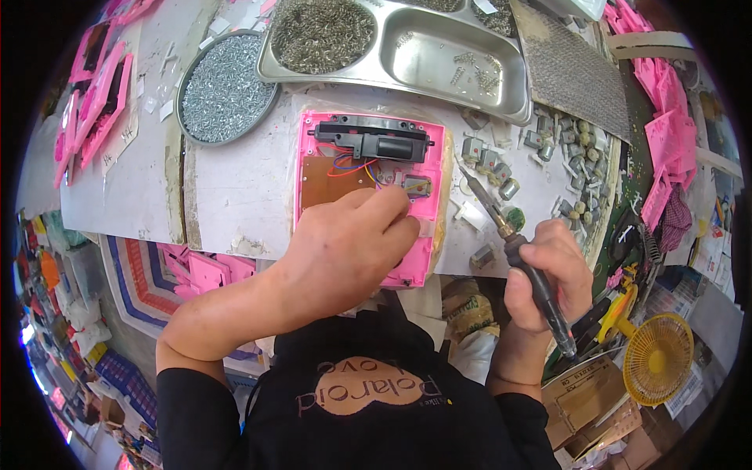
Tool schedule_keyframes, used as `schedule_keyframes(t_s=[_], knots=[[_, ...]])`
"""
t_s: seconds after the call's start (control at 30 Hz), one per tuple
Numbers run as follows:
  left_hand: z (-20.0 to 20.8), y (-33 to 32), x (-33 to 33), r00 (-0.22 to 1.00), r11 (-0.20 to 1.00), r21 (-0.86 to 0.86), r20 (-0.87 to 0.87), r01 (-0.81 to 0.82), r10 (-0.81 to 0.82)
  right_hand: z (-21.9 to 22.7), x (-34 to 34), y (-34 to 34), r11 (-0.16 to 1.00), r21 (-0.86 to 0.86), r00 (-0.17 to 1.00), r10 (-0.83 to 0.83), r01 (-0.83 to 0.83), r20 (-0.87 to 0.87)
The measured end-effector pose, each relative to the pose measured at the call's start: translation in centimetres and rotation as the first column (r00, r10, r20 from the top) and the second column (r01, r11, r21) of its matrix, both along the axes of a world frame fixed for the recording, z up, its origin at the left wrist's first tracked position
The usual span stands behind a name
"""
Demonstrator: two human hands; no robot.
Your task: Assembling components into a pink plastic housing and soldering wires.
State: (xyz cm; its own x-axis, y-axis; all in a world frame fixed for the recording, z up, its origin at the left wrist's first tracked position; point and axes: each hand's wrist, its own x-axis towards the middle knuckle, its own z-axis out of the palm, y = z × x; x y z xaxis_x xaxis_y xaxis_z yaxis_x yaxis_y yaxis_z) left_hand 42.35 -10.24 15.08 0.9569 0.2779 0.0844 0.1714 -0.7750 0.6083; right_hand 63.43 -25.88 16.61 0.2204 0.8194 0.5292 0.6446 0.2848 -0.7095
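A pink plastic housing [429, 235] lies on the worktable in front of me. Inside it are a black mechanism [384, 145], a brown circuit board [321, 178], thin coloured wires [345, 163] and a small metal motor [417, 185]. Over the housing's middle, my left hand [352, 235] is closed in a pinch beside the motor. Its fingers hide whatever they grip. My right hand [560, 270] is wrapped round the black handle of a soldering iron [536, 276]. The iron's tip points up and left, just right of the housing and apart from it.
A steel compartment tray [450, 95] with springs and a round dish [227, 90] of screws stand at the back. Several small motors [580, 160] lie to the right. Pink parts stack at both sides. A yellow fan [658, 359] and a plastic basket [129, 266] flank me.
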Motion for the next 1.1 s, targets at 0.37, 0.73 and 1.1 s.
schedule_keyframes(t_s=[0.37,0.73,1.1], knots=[[-0.7,1.0,0.0,0.962,0.831,-0.513,0.033,-0.216,0.270,-2.8,-5.5,3.5,0.971,-0.240,0.965,-0.070,0.007,-0.252],[-0.2,1.5,-0.2,0.959,0.806,-0.531,-0.050,-0.262,0.279,-3.9,-6.1,3.4,0.975,-0.210,0.981,-0.113,0.078,-0.157],[-0.8,2.2,-0.6,0.988,0.901,-0.428,0.096,-0.071,0.123,-2.3,-4.8,2.6,0.993,-0.026,0.993,-0.115,0.115,0.014]])
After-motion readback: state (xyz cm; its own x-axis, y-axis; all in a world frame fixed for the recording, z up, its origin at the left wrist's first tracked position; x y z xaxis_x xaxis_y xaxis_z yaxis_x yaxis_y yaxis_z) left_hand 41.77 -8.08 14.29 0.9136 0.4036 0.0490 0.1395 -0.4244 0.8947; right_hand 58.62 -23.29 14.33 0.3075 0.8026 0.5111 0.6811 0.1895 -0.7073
